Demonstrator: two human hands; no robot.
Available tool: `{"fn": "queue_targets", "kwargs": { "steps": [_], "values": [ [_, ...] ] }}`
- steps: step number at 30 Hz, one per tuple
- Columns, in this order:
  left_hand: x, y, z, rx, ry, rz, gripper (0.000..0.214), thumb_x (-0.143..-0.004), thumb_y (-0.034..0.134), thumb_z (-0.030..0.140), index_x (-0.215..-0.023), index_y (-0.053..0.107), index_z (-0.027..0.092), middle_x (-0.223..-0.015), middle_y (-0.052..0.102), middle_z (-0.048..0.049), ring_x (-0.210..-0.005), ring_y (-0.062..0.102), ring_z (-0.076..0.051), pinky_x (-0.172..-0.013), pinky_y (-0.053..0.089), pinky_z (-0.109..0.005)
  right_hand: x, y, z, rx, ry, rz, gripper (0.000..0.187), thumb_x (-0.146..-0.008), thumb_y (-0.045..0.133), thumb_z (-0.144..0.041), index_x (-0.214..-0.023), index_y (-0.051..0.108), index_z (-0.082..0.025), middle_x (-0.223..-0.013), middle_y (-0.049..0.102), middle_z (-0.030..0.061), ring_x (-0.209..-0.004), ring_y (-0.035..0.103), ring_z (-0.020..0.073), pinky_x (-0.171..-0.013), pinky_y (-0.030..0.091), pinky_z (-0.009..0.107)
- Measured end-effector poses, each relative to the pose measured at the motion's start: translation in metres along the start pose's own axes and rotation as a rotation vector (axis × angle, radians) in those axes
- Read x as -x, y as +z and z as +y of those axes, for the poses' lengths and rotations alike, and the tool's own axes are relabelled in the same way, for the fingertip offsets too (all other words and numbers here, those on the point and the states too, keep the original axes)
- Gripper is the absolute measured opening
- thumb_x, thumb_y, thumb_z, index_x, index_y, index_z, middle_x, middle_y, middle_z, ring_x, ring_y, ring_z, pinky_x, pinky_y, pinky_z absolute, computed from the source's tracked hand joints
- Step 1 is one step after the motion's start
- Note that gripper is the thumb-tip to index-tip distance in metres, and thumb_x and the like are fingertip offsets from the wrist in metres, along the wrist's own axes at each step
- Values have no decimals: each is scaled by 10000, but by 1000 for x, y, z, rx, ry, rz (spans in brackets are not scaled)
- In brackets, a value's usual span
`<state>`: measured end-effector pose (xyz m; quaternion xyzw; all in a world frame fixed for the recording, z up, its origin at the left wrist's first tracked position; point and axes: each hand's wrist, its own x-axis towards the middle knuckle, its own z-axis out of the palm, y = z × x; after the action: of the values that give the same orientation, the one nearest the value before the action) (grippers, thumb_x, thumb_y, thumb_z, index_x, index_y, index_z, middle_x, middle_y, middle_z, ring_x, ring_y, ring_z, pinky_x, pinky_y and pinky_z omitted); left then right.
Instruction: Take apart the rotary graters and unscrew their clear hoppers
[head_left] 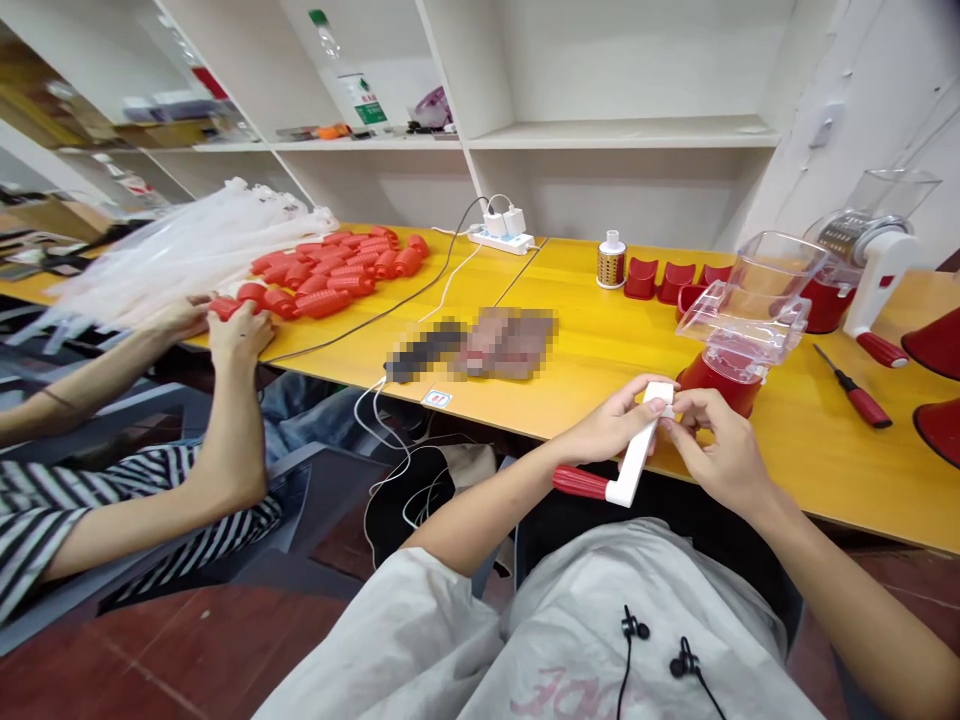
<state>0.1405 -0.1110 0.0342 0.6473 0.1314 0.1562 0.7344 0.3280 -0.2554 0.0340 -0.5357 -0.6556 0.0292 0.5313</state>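
Note:
Above my lap, at the table's front edge, my left hand (619,422) is closed around the upper part of a white crank handle (637,455). Its red ribbed grip (580,482) points left. Close by, my right hand (712,440) has its fingertips pinched at the crank's upper end; whether a small part is also between them is hidden. Just behind my hands stands a rotary grater body with a red base (721,380) and a clear plastic hopper (772,275).
A grater drum (611,262) and red pieces (676,282) stand behind. At right are a screwdriver (855,388), another grater (874,250) and red bases (937,430). Leftward, a co-worker's hands (238,335) handle red ribbed grips (330,275). Cables (450,275) cross the table (585,390).

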Motion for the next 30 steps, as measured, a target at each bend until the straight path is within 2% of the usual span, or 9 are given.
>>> {"fn": "queue_targets", "kwargs": {
  "steps": [3,7,10,14,17,19,22,27,30],
  "values": [
    [-1,2,-1,-5,0,-1,1114,-1057,847,1084,-1733,584,239,-851,774,4,-607,718,-195,-541,512,-238,-1,-2,-2,39,-17,17,143,-1232,790,-274,-1134,691,-310,-901,723,-11,-657,644,193,-630,556,352],
    [-2,6,0,-13,12,40,1041,-1089,824,1064,-1675,603,233,-838,753,13,-596,699,-183,-542,490,-229,-4,-4,-7,112,-63,27,211,-1191,779,-165,-1080,666,-305,-872,690,-45,-664,635,171,-663,550,328],
    [-3,8,1,-23,11,38,988,-1103,818,1046,-1634,595,243,-794,702,45,-560,659,-173,-518,470,-224,-6,-4,-10,134,-99,26,241,-1170,751,-103,-1069,657,-300,-893,721,-45,-681,656,161,-670,546,319],
    [-1,11,5,-45,15,48,886,-1134,821,985,-1588,598,258,-731,627,84,-523,623,-172,-493,457,-222,-7,-4,-10,146,-102,18,206,-1185,735,-111,-1108,691,-297,-932,764,-21,-710,699,178,-678,573,329],
    [1,14,11,-55,15,42,889,-1119,840,982,-1571,589,258,-722,628,93,-488,601,-167,-467,428,-224,-6,-5,-10,155,-91,16,157,-1198,745,-147,-1148,714,-293,-922,748,-28,-665,675,165,-663,581,325],
    [2,16,13,-55,16,49,926,-1092,866,994,-1569,580,254,-736,639,92,-484,602,-163,-456,407,-222,-6,-8,-8,177,-75,6,116,-1193,772,-179,-1225,744,-287,-879,705,-50,-623,653,158,-660,591,327],
    [3,19,13,-68,25,79,920,-1096,874,982,-1581,586,255,-769,655,81,-496,626,-153,-456,378,-212,-5,-12,-5,190,-45,-19,167,-1194,815,-234,-1347,772,-285,-849,711,-63,-609,685,164,-668,618,327],
    [3,21,10,-117,25,98,856,-1138,845,941,-1590,590,260,-774,669,74,-501,660,-168,-454,429,-219,-4,-15,-2,170,-24,-43,157,-1210,799,-269,-1362,778,-306,-871,780,-46,-655,770,183,-681,652,316],
    [2,21,10,-141,7,119,840,-1130,861,920,-1574,591,260,-784,681,68,-501,675,-183,-440,421,-216,-2,-13,-1,133,32,-46,114,-1218,788,-305,-1329,761,-306,-882,788,-33,-677,790,197,-644,629,315]
  ]
}}
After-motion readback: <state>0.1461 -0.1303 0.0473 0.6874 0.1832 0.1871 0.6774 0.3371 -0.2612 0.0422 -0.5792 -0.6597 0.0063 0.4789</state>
